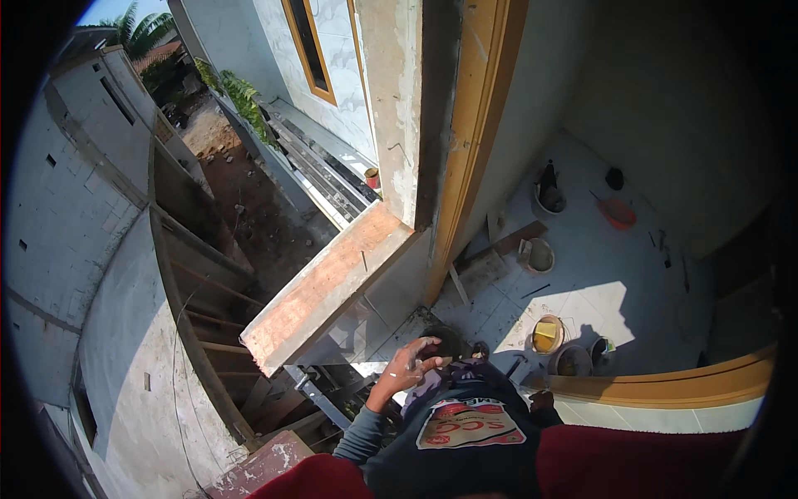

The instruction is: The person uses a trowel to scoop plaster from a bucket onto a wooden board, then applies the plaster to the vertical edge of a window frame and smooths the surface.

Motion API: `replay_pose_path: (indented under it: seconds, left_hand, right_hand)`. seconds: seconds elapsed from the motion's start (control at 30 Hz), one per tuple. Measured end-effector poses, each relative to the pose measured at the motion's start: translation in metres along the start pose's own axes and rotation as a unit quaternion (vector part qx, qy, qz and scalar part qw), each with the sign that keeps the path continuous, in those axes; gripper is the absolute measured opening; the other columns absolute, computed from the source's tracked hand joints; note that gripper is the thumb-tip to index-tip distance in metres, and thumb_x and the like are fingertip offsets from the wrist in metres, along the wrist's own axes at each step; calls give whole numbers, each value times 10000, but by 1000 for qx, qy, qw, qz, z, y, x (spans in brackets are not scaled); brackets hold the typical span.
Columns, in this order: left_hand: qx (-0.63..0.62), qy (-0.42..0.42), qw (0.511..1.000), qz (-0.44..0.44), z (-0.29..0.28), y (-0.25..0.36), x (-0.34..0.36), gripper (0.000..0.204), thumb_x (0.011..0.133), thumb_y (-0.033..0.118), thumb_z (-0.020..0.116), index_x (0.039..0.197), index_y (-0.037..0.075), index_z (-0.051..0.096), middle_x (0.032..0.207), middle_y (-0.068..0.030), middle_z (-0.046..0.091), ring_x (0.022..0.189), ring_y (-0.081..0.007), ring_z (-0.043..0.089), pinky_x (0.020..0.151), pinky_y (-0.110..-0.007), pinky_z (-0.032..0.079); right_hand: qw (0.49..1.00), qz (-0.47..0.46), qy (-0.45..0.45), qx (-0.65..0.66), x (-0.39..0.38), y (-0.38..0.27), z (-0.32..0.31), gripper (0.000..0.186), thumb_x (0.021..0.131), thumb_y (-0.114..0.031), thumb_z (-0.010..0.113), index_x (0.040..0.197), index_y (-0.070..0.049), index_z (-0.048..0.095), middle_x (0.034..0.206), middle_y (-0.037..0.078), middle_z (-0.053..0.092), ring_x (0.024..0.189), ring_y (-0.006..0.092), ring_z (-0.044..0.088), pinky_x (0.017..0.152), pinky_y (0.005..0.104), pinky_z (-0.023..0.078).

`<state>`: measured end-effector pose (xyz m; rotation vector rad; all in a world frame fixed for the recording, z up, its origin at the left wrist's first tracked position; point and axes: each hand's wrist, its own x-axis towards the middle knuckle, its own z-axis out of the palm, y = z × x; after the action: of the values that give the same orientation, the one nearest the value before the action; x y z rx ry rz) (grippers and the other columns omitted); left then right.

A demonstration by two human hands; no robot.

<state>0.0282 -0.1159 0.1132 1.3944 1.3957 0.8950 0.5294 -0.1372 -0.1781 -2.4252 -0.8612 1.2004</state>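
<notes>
- Head view, left hand (407, 371): raised in front of the chest, fingers bent, whitish smears on the skin. From where I stand, I cannot tell whether the fingertips grip anything.
- Right hand (542, 400): low and in shadow, near the lower orange-brown wooden frame member (665, 389). Its finger position and any load cannot be determined.
- Nearest item to the left hand: a dark, rounded object (450, 338), located just beyond the fingers; its type is unclear.
- Wall ledge (312, 287): rough, pinkish-orange top with a grey mortar edge, located ahead of the left hand and to its left, apart from it. A thin metal pin (364, 261) projects from the ledge.
- Upright orange-brown wooden frame (476, 133): positioned at the right side of the bare plastered pillar (391, 108).
- White tiled floor (582, 249), right side: supports a round bucket (559, 336) containing a yellow block, a pale bucket (587, 363) just beside it, a whitish bucket (524, 254) with grey contents, and a shallow orange-red basin (617, 213) farther off.
- Brown wooden board (519, 238): on the floor, near the whitish bucket.
</notes>
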Motion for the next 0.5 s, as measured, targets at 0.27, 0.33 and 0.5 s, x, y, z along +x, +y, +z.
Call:
replay_pose_path:
  seconds: [0.27,0.33,0.5]
  left_hand:
    - [-7,-83,997,-7,13,10,4,410,852,165,699,1190,-15,554,1082,-174,633,1015,-265,639,841,-352,509]
    - [8,-122,992,-17,27,15,12,413,854,163,696,1189,-26,548,1088,-169,635,1022,-269,637,845,-357,508]
    - [62,-158,985,-32,61,-2,31,376,830,32,681,1180,-30,557,1082,-171,637,1017,-247,625,809,-350,519]
  right_hand:
    - [982,105,1,154,-73,-34,1,214,841,-142,608,661,-49,540,484,9,415,366,138,404,338,314,294]
    - [975,91,-7,205,-77,-27,-6,260,874,-234,569,674,-67,556,518,18,450,401,144,426,360,315,335]
    - [967,136,-20,216,-65,-47,-30,184,842,-215,628,767,-102,504,562,0,447,432,133,443,378,310,348]
